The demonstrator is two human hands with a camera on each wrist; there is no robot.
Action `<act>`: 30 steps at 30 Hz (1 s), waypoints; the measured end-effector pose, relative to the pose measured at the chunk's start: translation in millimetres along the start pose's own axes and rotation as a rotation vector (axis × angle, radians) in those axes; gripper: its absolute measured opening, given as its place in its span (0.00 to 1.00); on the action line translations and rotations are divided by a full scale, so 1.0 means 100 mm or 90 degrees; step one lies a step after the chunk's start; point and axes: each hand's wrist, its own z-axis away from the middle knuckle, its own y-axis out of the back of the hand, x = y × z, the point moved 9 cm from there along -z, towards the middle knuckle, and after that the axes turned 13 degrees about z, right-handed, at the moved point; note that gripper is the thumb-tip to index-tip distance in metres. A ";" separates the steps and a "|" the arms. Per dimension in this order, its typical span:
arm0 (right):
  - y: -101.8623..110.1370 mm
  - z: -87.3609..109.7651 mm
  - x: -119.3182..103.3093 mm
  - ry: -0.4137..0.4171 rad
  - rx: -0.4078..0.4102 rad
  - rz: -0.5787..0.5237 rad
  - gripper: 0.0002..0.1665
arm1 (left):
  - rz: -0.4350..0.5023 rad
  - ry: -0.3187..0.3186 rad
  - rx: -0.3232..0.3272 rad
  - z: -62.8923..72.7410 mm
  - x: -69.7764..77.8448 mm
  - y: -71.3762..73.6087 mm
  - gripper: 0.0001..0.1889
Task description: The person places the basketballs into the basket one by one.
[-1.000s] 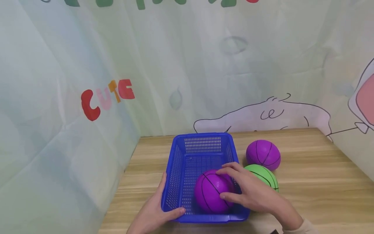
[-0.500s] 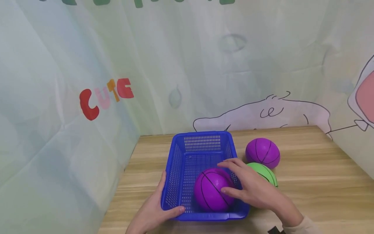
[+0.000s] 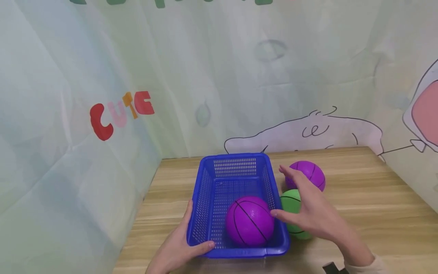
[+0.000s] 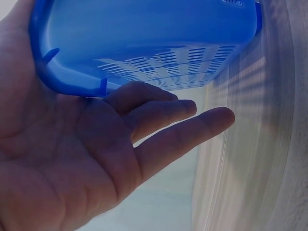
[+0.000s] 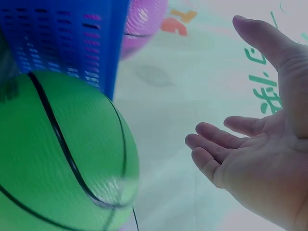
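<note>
Green ball (image 3: 291, 201) is set on the surface (image 3: 373, 194), right of centre in the frame's lower half, just beside the blue basket (image 3: 239, 252); whether they touch cannot be told. Being round, no long axis is shown. It is partly covered by the nearer right hand (image 3: 312, 207), its spread fingers holding nothing; a gap is shown in the right wrist view. The basket's lower-left corner is gripped by the left hand (image 3: 178, 243). One purple ball (image 3: 249, 221) is contained in the basket; another purple ball (image 3: 314, 173) is seen above the green one, crowding that side.
</note>
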 end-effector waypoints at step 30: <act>0.57 0.37 0.65 -0.092 0.080 -0.087 0.71 | 0.053 0.008 0.003 0.00 -0.03 0.00 0.74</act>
